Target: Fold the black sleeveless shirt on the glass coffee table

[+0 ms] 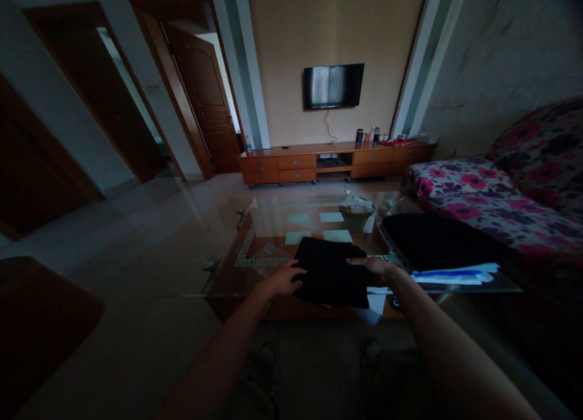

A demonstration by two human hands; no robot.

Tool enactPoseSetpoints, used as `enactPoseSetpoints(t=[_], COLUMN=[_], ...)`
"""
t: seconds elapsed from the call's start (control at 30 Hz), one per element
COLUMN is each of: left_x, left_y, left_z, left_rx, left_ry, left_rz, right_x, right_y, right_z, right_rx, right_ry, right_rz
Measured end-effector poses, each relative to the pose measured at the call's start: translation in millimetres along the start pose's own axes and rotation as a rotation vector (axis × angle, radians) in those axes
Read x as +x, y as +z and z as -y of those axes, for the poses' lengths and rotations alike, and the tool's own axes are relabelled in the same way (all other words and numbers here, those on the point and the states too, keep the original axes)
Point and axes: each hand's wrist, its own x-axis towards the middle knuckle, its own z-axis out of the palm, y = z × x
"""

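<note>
A folded black cloth (pixel 331 271), roughly rectangular, lies near the front edge of the glass coffee table (pixel 223 280). At the cloth's left edge, my left hand (pixel 283 278) rests with its fingers spread on the fabric. My right hand (pixel 374 267) grips the right edge, its thumb on top and its other fingers mostly hidden. White papers (pixel 374 304) show partly from beneath the cloth's lower right corner. To the right, a larger dark cloth pile (pixel 437 238) sits on the table, with blue and white sheets (pixel 458 275) along its near edge.
Pale rectangles (pixel 337 235) show at the table's middle. A floral sofa (pixel 473 183) stands on the right. Against the far wall is a low wooden cabinet (pixel 296 163) below a television (pixel 334 86). A dark brown object (pixel 45 323) stands at the left.
</note>
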Motion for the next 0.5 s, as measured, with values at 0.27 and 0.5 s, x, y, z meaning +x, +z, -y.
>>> enactPoseSetpoints(t=[0.27,0.5], left_x=[-22,-33], left_y=[-4.0,-2.1], left_z=[-37,-58], left_rx=[0.102,0.079], left_ry=[0.021,0.028], left_rz=[0.068,0.098], right_x=[-6,-8], right_y=[2,-23], right_z=[-2,45], right_rx=[-0.042,-0.225], right_ry=[-0.092,-0.288], right_rz=[-0.149,-0.229])
